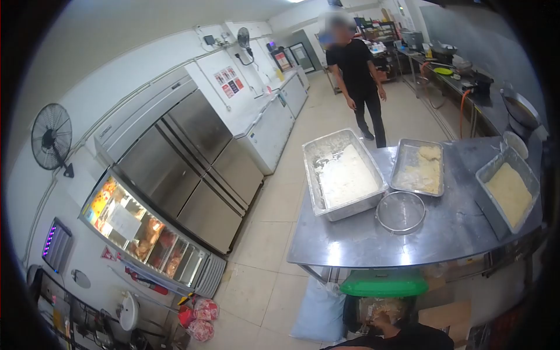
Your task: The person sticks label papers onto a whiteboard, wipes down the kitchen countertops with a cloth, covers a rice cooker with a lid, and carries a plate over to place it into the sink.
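Below the table's front edge, my right hand (385, 324) reaches down into a dark bin (350, 318) with a green lid (385, 283) tipped up at its back. The hand is over or against a brownish, crumpled-looking mass (373, 308) inside the bin. My fingers are too small and blurred to show whether they grip anything. A black sleeve (429, 337) covers that arm. My left hand does not show. Beside the bin stands a pale blue sack (318, 312), and brown cardboard (446, 318) lies on its other side.
The steel table (350, 242) holds a deep tray of white powder (350, 181), a round sieve (401, 213), a shallow tray with yellowish dough (429, 169) and a grey tub (496, 207). Another person (357, 76) stands beyond it. Left are a display fridge (151, 233) and red-white bags (203, 318).
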`<state>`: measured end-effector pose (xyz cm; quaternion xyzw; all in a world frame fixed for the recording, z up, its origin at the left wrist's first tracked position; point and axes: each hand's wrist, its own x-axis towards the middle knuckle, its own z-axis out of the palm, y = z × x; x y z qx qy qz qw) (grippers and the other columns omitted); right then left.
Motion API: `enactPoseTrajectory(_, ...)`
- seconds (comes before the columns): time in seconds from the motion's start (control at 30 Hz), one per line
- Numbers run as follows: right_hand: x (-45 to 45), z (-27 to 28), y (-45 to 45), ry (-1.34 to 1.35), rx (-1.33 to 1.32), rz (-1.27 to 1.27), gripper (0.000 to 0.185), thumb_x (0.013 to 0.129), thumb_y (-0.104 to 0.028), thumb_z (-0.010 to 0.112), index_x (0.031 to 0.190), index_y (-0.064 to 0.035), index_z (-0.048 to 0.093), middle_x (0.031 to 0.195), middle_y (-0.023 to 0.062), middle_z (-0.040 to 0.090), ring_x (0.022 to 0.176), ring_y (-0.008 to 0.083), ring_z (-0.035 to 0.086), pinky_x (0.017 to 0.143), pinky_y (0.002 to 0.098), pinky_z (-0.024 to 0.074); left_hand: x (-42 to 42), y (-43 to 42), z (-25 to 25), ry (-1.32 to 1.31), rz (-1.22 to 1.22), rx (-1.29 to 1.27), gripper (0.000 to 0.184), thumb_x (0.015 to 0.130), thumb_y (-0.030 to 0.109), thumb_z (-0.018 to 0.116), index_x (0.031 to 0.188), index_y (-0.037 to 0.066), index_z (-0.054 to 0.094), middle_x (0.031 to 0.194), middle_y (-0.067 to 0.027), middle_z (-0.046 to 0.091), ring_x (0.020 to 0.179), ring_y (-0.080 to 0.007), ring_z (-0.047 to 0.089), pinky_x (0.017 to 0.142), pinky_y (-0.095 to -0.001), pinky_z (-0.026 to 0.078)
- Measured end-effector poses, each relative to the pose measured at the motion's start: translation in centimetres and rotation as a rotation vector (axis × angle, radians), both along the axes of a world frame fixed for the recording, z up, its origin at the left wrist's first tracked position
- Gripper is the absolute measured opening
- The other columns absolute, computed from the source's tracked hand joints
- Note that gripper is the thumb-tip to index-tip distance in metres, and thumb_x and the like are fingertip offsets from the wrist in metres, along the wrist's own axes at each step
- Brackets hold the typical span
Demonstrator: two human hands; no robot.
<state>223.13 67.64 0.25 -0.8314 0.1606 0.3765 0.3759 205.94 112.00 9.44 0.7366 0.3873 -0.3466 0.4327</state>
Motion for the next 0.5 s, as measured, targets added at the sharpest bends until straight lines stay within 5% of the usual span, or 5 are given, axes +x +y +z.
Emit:
enactPoseTrajectory(0.27, 1.9, -1.2, 2.0, -0.346, -0.014, -0.508, 0.038, 0.079, -0.02, 0.06, 0.114, -0.0038, 0.057, 0.104, 0.0232, 0.065, 0.091, 0.0364, 0.064, 0.076, 0.0448, 0.0513, 2.2, 2.5, 1.4, -0.022, -0.111, -0.023, 0.042, 0.089, 0.033, 0.061, 0.119, 0.004, 0.059, 0.089, -0.0105, 0.067, 0.075, -0.0179, 0.065, 0.071, -0.0325, 0.051)
enactPoseTrajectory(0.37, 2.4, -6.1, 3.5, -0.035, 0.029, 0.091, 0.02, 0.076, -0.017, 0.059, 0.091, -0.0067, 0.067, 0.088, 0.016, 0.068, 0.081, 0.0354, 0.066, 0.068, 0.0405, 0.0524, 3.5, 4.2, 1.7, -0.076, -0.243, -0.04, 0.042, 0.089, 0.033, 0.061, 0.119, 0.004, 0.059, 0.089, -0.0106, 0.067, 0.075, -0.018, 0.065, 0.071, -0.0326, 0.051)
enactPoseTrajectory(0.5, -0.2, -5.5, 8.9, -0.016, 0.133, -0.146, 0.015, 0.077, -0.017, 0.057, 0.078, -0.0063, 0.068, 0.067, 0.0113, 0.066, 0.061, 0.0264, 0.065, 0.054, 0.0382, 0.0512, 7.6, 6.0, 3.4, -0.228, -0.506, -0.061, 0.041, 0.089, 0.032, 0.06, 0.119, 0.004, 0.058, 0.09, -0.0113, 0.067, 0.076, -0.0184, 0.065, 0.071, -0.0323, 0.051)
